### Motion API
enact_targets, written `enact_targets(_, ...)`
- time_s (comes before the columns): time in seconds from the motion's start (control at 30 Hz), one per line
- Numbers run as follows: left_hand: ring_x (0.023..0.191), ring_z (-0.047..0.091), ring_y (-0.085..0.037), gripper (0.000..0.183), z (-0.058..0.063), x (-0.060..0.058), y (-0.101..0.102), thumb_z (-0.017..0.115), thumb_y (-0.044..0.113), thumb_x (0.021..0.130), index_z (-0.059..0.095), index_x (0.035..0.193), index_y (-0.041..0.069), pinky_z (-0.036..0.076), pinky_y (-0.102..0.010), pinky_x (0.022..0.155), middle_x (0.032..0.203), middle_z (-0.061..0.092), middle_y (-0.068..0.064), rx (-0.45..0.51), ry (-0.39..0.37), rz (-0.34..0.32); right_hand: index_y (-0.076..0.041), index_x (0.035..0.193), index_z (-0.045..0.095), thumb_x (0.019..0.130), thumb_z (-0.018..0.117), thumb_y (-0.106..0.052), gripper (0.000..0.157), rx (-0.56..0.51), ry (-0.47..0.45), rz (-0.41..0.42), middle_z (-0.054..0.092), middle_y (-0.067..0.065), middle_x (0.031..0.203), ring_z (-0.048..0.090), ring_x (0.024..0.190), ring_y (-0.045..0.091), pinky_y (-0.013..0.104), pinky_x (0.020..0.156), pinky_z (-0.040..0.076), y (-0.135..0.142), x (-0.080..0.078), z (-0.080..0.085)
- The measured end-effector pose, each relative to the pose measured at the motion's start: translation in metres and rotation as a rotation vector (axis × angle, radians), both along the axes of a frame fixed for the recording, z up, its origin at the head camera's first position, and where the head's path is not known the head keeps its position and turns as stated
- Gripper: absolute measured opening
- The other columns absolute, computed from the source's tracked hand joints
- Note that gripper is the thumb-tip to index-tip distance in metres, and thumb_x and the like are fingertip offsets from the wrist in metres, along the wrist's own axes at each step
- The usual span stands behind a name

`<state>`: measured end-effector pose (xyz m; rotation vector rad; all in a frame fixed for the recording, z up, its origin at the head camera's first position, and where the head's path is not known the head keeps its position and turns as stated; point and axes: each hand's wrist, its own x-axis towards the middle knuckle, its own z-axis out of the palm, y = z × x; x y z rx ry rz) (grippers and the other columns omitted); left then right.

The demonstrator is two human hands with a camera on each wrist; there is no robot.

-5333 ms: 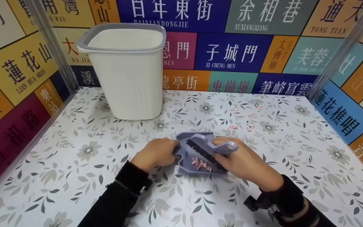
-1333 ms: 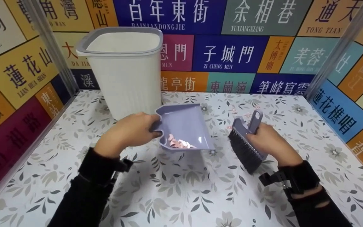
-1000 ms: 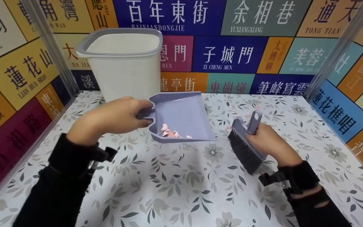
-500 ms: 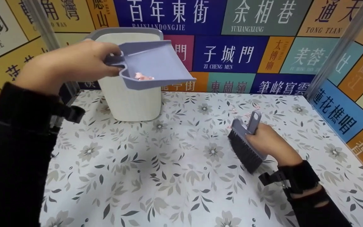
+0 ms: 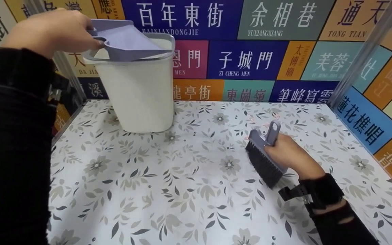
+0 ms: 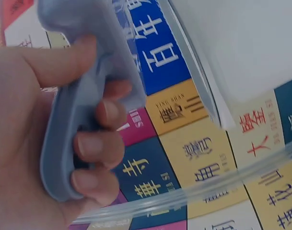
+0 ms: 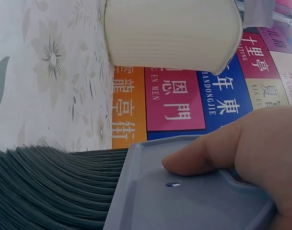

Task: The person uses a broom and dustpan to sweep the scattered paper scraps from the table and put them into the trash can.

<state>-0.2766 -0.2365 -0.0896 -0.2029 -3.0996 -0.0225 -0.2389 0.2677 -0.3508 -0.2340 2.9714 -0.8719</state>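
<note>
Gripping a lavender dustpan (image 5: 128, 38): left hand (image 5: 53, 31). Holding a dark-bristled brush (image 5: 263, 162): right hand (image 5: 290, 154).

We saw the table (image 5: 189, 200) brightly lit, shadows soft; the left wrist view (rather hazy) bowed a clear strip (image 6: 203, 190).

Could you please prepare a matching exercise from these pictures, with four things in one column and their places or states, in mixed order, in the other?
Things:
1. dustpan
2. brush
3. bin
4. scraps

Places or states:
A. cream-white, standing upright
B. pink, scattered on the table
C. in the left hand, tilted over an opening
D. in the right hand, with dark bristles

Right pairs: 1-C, 2-D, 3-A, 4-B
</note>
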Motion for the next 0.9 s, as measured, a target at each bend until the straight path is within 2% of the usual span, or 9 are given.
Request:
enact_targets(0.07, 0.093, 0.051, -0.042, 0.058, 0.002, -0.001, 0.0, 0.048, 0.039, 0.111, 0.057, 0.131, -0.015, 0.048, -0.056, 0.079, 0.115, 0.056, -0.032, -0.046, 0.042, 0.043, 0.017, 0.134, 0.057, 0.101, 0.059, -0.017, 0.048, 0.0, -0.002, 0.0, 0.064, 0.043, 0.123, 0.067, 0.111, 0.056, 0.067, 0.099, 0.052, 0.0, 0.0, 0.0)
enact_targets(0.13, 0.09, 0.05, -0.041, 0.054, 0.002, -0.002, 0.0, 0.048, 0.04, 0.11, 0.06, 0.114, -0.013, 0.048, -0.059, 0.082, 0.107, 0.053, -0.029, -0.074, 0.096, 0.089, 0.017, 0.134, 0.056, 0.1, 0.058, -0.017, 0.048, 0.004, 0.001, 0.001, 0.064, 0.043, 0.123, 0.067, 0.11, 0.055, 0.066, 0.098, 0.053, 0.0, 0.001, 0.0)
enact_targets(0.23, 0.1, 0.048, -0.049, 0.051, 0.002, -0.005, 0.002, 0.046, 0.038, 0.108, 0.055, 0.107, -0.012, 0.046, -0.07, 0.097, 0.114, 0.047, -0.033, -0.089, 0.145, 0.149, 0.017, 0.136, 0.056, 0.099, 0.058, -0.016, 0.049, 0.008, 0.007, 0.003, 0.064, 0.042, 0.124, 0.067, 0.11, 0.054, 0.066, 0.098, 0.053, 0.001, 0.001, 0.0)
enact_targets(0.33, 0.103, 0.047, -0.052, 0.051, -0.001, -0.008, 0.002, 0.044, 0.031, 0.105, 0.053, 0.117, -0.017, 0.045, -0.072, 0.101, 0.116, 0.045, -0.035, -0.092, 0.159, 0.19, 0.017, 0.136, 0.056, 0.098, 0.058, -0.015, 0.05, 0.008, 0.013, 0.002, 0.064, 0.043, 0.124, 0.067, 0.11, 0.054, 0.066, 0.098, 0.053, 0.001, 0.001, 0.0)
enact_targets(0.47, 0.095, 0.05, -0.048, 0.048, -0.009, -0.01, 0.001, 0.042, 0.024, 0.102, 0.055, 0.117, -0.019, 0.049, -0.065, 0.091, 0.108, 0.049, -0.033, -0.121, 0.164, 0.229, 0.018, 0.137, 0.054, 0.096, 0.058, -0.014, 0.052, 0.008, 0.003, -0.007, 0.062, 0.044, 0.125, 0.066, 0.111, 0.055, 0.067, 0.099, 0.051, 0.0, 0.001, 0.0)
enact_targets(0.57, 0.083, 0.05, -0.04, 0.041, -0.015, -0.012, 0.002, 0.042, 0.024, 0.103, 0.055, 0.104, -0.015, 0.049, -0.053, 0.078, 0.096, 0.048, -0.026, -0.165, 0.164, 0.258, 0.018, 0.14, 0.052, 0.095, 0.058, -0.011, 0.054, 0.002, -0.014, -0.016, 0.061, 0.044, 0.127, 0.065, 0.113, 0.055, 0.067, 0.101, 0.05, -0.001, 0.0, 0.0)
enact_targets(0.73, 0.061, 0.037, -0.021, 0.027, -0.021, -0.019, 0.006, 0.042, 0.016, 0.102, 0.04, 0.079, 0.002, 0.033, -0.032, 0.059, 0.071, 0.036, -0.008, -0.243, 0.183, 0.308, 0.017, 0.138, 0.054, 0.097, 0.058, -0.014, 0.051, -0.005, -0.018, -0.009, 0.062, 0.043, 0.125, 0.066, 0.111, 0.054, 0.067, 0.099, 0.052, -0.001, 0.0, 0.001)
enact_targets(0.8, 0.061, 0.039, -0.022, 0.024, -0.024, -0.022, 0.009, 0.042, 0.013, 0.101, 0.038, 0.079, 0.004, 0.034, -0.032, 0.059, 0.07, 0.038, -0.008, -0.26, 0.211, 0.311, 0.017, 0.135, 0.056, 0.099, 0.059, -0.017, 0.049, -0.005, -0.011, -0.005, 0.064, 0.043, 0.123, 0.067, 0.109, 0.053, 0.066, 0.098, 0.053, -0.001, 0.0, 0.001)
enact_targets(0.9, 0.073, 0.048, -0.03, 0.027, -0.03, -0.026, 0.016, 0.044, 0.016, 0.106, 0.048, 0.096, -0.009, 0.039, -0.036, 0.062, 0.083, 0.047, -0.017, -0.289, 0.267, 0.304, 0.017, 0.132, 0.058, 0.101, 0.06, -0.02, 0.048, 0.0, -0.004, -0.004, 0.065, 0.041, 0.12, 0.068, 0.106, 0.052, 0.066, 0.097, 0.054, 0.0, 0.0, 0.001)
